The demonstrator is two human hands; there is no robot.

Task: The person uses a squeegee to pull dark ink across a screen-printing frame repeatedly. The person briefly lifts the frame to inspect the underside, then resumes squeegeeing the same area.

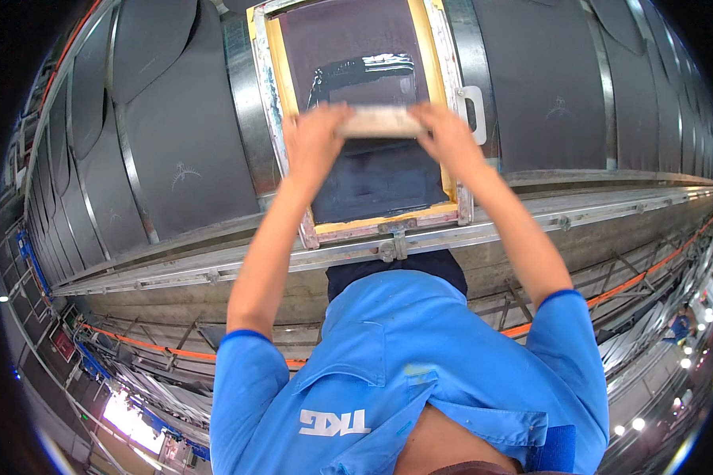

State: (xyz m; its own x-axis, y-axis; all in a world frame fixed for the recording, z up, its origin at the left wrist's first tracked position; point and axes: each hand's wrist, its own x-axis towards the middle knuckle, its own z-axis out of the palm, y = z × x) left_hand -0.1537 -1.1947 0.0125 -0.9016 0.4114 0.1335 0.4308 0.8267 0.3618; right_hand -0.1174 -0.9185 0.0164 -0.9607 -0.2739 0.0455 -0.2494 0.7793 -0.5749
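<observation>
A squeegee with a pale wooden handle (382,123) lies crosswise over the dark mesh of a screen-printing frame (269,79). My left hand (315,136) grips the handle's left end, and my right hand (448,136) is wrapped round its right end. Both hands are closed and slightly smeared by motion. Beyond the squeegee, wet dark ink (364,75) shines on the mesh. Yellow tape (429,47) lines the inside of the frame. The squeegee's blade is hidden below the handle.
A white pull handle (476,115) sticks out from the frame's right side. Dark grey panels (174,158), some with a faint pale print, lie along the table on both sides. A metal rail (523,226) runs along the near edge, with a clamp (393,247) at the frame's front.
</observation>
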